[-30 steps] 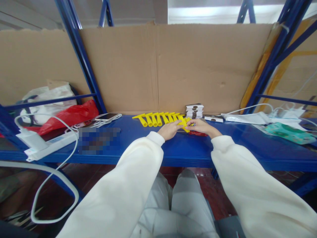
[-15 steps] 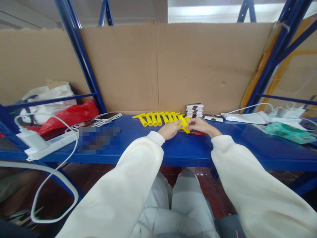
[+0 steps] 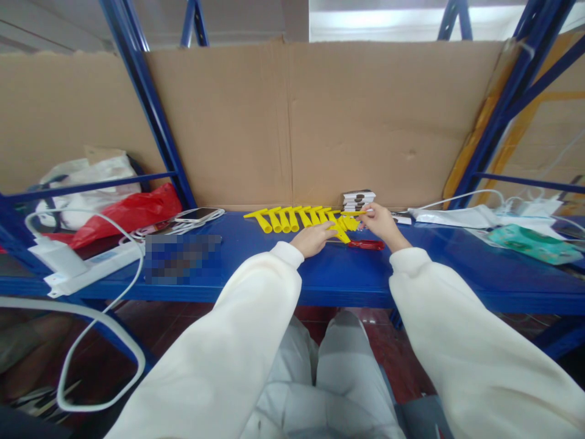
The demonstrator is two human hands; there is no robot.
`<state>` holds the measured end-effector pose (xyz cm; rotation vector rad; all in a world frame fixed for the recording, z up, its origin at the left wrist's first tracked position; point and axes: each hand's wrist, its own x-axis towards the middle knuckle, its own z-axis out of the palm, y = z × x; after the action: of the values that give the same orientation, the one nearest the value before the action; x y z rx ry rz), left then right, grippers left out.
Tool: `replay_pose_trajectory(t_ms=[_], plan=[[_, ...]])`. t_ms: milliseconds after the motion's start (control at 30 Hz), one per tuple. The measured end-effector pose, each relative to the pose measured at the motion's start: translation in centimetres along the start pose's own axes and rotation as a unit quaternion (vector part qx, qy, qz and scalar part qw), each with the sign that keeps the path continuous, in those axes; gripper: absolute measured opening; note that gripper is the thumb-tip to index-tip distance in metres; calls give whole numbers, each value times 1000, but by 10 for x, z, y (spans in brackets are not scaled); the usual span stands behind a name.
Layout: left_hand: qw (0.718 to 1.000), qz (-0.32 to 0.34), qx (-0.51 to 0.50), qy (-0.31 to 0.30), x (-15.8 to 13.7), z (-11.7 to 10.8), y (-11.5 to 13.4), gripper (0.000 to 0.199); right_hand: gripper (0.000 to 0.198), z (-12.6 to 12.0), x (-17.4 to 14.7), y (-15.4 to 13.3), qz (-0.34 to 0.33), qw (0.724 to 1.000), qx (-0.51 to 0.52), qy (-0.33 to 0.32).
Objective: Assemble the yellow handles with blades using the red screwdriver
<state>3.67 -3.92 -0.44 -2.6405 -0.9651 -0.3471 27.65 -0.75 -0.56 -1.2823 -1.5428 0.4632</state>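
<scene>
The left hand (image 3: 315, 239) has its fingers closed on a yellow handled piece (image 3: 340, 231) just past its fingertips, in the gap between the two hands; its long axis runs aslant, the near end pointing toward the person and somewhat to the right hand's side, the far end away and leftward. The right hand (image 3: 380, 222) is a little farther out, thumb and forefinger pinching the right end of a slim yellow strip (image 3: 351, 213) that lies nearly crosswise, its other end toward the left hand's side. More yellow bits sit below that strip, too small to make out. Beyond and left of the left hand is a row of yellow T-shaped parts (image 3: 282, 221), side by side, crossbars at the far end and round open ends facing the person. A red item (image 3: 366, 245) lies on the blue tabletop (image 3: 351, 274) just nearer than the right hand, long axis crosswise; a stack of small boxes (image 3: 353, 199) stands just behind that hand.
</scene>
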Motion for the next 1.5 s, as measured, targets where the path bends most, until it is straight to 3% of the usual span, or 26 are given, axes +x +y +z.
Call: replay_pose_trajectory(t_ms=[167,400,500,633,800,967,1167,1367,1500], plan=[[999,-34,-10,-7,-1,-4,0,50,20,-2,9,1,56,982,159,80],[1000,-21,-20,6,0,-3,-3,49,28,-11,5,-7,172,937,298,67],[1000,-21,-21,7,0,-3,-4,49,36,-7,3,-7,202,936,286,40],[999,-19,-24,11,-1,-5,-3,50,32,-2,9,0,234,945,227,-4],[999,-31,-20,7,-1,-5,-2,51,22,1,33,10,208,967,141,-33],[999,-25,-20,17,0,-4,-2,50,20,15,54,9,210,972,84,-66],[999,-25,-22,11,1,-4,-2,49,18,29,56,7,205,977,42,-44],[999,-8,-25,29,1,3,-7,51,14,26,52,13,165,985,43,17],[999,-11,-33,28,1,6,-10,50,8,19,43,8,136,990,45,-13]])
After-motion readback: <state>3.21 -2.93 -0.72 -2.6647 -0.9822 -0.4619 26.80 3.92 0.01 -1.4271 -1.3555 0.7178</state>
